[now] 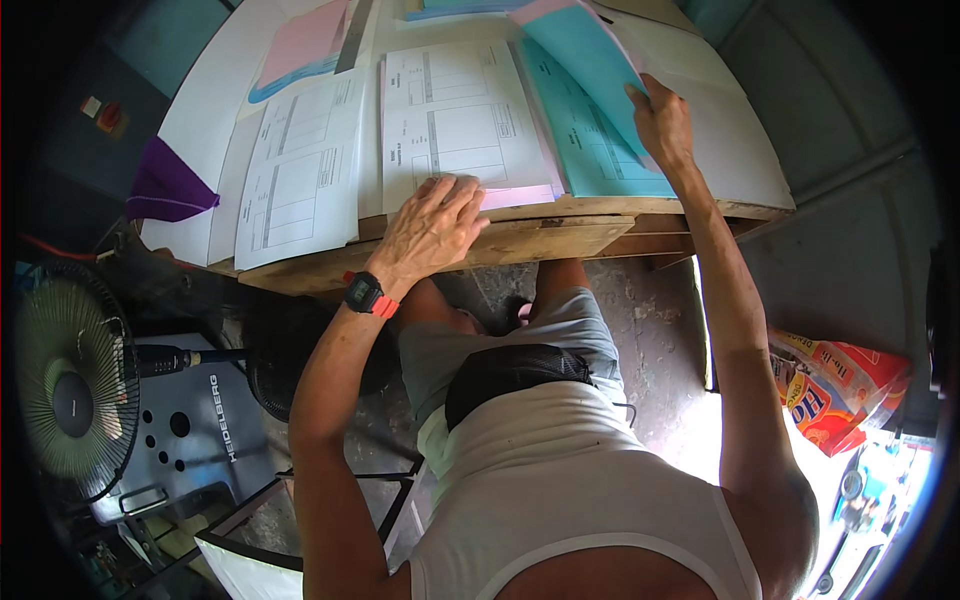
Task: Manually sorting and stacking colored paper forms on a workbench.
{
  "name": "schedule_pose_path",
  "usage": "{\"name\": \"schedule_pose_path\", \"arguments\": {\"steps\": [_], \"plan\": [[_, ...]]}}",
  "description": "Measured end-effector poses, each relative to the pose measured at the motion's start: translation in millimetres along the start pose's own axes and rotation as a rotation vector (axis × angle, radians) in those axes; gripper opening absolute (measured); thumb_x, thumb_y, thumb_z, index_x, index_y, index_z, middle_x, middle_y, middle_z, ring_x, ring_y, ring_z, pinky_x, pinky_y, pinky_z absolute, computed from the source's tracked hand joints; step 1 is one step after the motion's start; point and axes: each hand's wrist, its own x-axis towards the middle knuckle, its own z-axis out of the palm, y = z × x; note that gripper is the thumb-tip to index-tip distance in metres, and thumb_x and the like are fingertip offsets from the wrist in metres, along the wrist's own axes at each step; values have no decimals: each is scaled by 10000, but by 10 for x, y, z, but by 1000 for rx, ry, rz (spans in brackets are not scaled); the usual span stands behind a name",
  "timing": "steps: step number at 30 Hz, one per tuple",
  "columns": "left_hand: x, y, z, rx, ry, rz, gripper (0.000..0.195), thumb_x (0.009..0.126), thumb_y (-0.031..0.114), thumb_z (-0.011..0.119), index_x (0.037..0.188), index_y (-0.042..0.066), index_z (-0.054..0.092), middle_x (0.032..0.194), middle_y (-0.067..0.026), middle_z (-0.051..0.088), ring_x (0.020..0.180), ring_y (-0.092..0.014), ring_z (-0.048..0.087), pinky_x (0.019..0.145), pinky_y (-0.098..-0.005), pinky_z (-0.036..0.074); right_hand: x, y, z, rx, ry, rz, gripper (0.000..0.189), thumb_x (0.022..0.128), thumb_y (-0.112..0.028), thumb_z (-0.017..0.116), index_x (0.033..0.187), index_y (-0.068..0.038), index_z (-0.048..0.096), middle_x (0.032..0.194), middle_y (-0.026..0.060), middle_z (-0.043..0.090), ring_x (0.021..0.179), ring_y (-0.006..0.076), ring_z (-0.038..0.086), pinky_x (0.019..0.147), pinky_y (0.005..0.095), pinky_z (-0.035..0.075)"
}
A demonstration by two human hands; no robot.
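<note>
My right hand (pixel 664 124) pinches the right edge of a few blue and pink sheets (pixel 592 64), which are bent up off a stack of blue printed forms (pixel 622 169). My left hand (pixel 435 225), with a digital watch on its wrist, rests on the front edge of a stack of white printed forms (pixel 457 120). Its fingertips touch the paper, with the thumb apart. Pink sheets show below and beside the white ones. Left of that lies another stack of white printed forms (pixel 300 172).
The forms lie on a wooden table (pixel 750 161) with a white top. Pink and blue paper (pixel 304 37), a metal strip (pixel 355 37) and a purple cloth (pixel 172 184) are toward its left. An electric fan (pixel 75 401) stands lower left; a plastic bag (pixel 832 390) is at right.
</note>
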Motion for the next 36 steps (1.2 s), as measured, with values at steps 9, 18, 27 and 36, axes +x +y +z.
{"name": "schedule_pose_path", "arguments": {"steps": [9,18,27,36], "plan": [[-93,79,59,65,121,-12,207,812,67,707,1007,6,738,1066,-69,701,990,-242,654,845,-398,569,26,-886,663,-209,-193,-475,309,802,-62,615,1101,-84,690,780,208,723,714,366,731,674,469,596],[-162,81,16,-63,148,-115,164,862,161,700,1000,78,737,1073,-12,674,1015,-207,616,790,-415,537,-574,-1218,456,-254,-687,-634,257,884,-102,606,1125,-27,656,953,169,737,821,354,723,761,454,583],[6,30,-206,216,305,-72,163,868,169,702,1012,118,756,1124,-2,703,1098,-242,607,897,-529,508,-682,-1193,436,-154,-564,-567,295,827,-161,730,1087,-47,654,954,163,719,927,337,716,796,449,571],[862,1092,339,-12,224,29,370,918,292,673,1219,76,674,1251,-78,617,1212,-260,544,1001,-535,431,369,-938,-61,-368,-234,-1260,301,796,-100,647,1085,-20,658,1047,114,728,940,279,716,785,376,607]]}}
